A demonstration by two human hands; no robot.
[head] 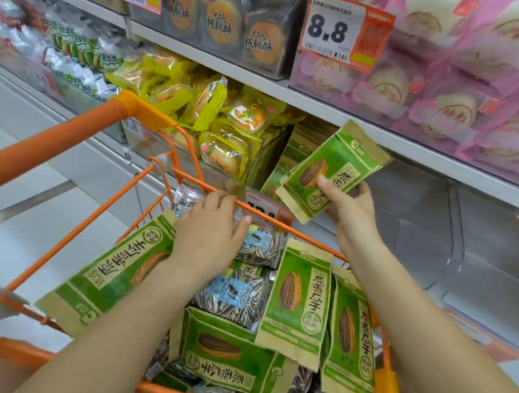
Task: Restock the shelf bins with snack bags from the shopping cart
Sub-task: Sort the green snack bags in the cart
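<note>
- Shopping cart (79, 232): orange wire frame, orange handle.
- Sunflower seed bags (297, 291): green panels on kraft-brown paper, striped brown seed picture, dark characters.
- Clear seed packs (232, 297): black-and-white striped seeds showing, pale blue label.
- Pastry packets (208, 109): yellow-green wrappers, orange-gold contents.
- Upper-shelf boxes (456, 86): pink.
- Price tag (336, 32): white, black "8.8", orange-red border.

Store aisle — pale tiled floor (22, 166) at left. White metal shelving (317, 104) runs diagonally, carrying price tags (345, 32) — pink pastry packs (456, 95) above, yellow cake packs (214, 116) below.
</note>
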